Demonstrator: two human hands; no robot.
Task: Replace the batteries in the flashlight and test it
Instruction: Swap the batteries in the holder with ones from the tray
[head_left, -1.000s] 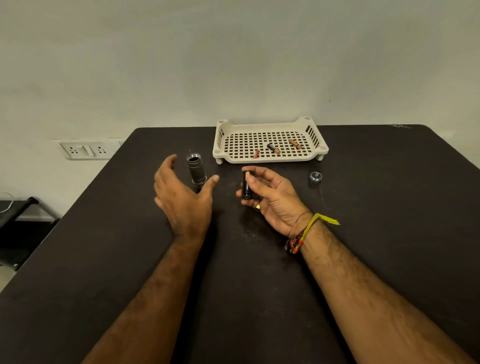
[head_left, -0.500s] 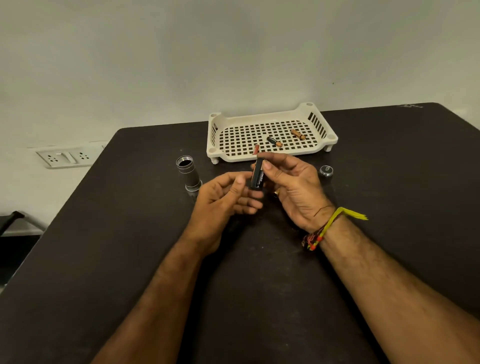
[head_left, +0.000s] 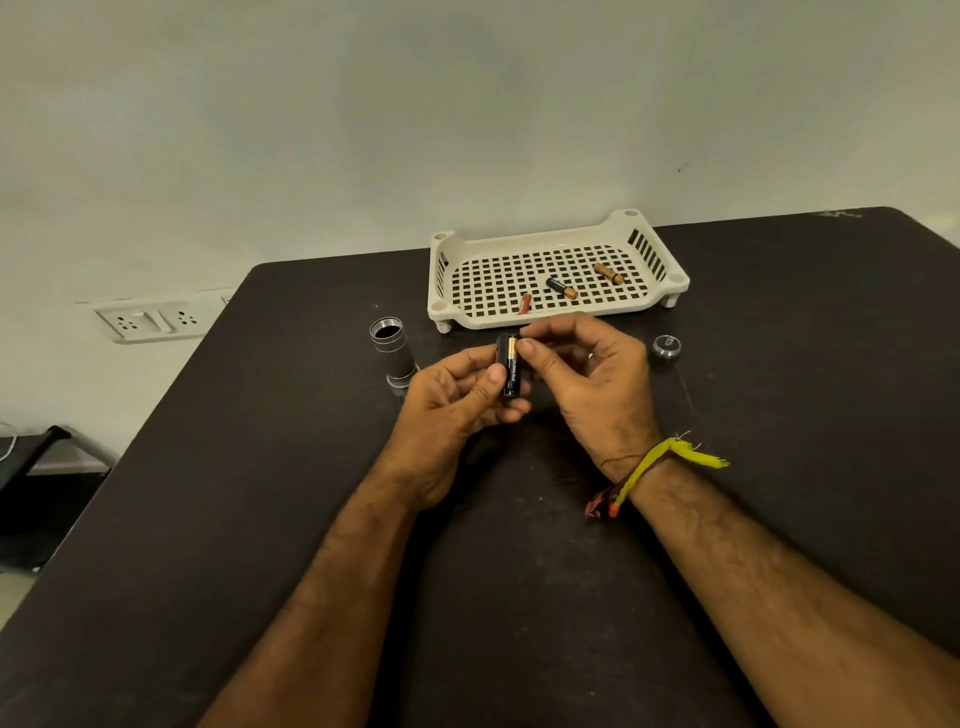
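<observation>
Both hands have come together since a second ago: my left hand left the flashlight body, standing at ten o'clock, and now pinches the battery holder with my right hand. My right fingertips press its top. I should check polarity marks and seat each cell squarely, keeping my grip light.
</observation>
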